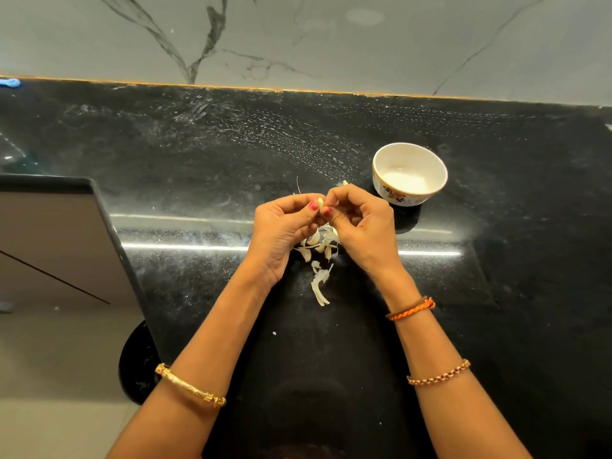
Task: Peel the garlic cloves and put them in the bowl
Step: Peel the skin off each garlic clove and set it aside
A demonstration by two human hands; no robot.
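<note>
While the left hand (pixel 284 226) pinches the garlic clove (pixel 320 203) steady, the right hand (pixel 357 220), pinching beside it, should strip skin away gently

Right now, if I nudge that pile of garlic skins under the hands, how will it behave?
The garlic skins look thin and curled, so probably very light and floppy, scattering rather than sliding together. The countertop is glossy, so they would likely skid easily. They lie close to the bowl.

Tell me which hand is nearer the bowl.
Right. The right hand is just beside the bowl; the left hand lies farther off, beyond the garlic clove both pinch.
</note>
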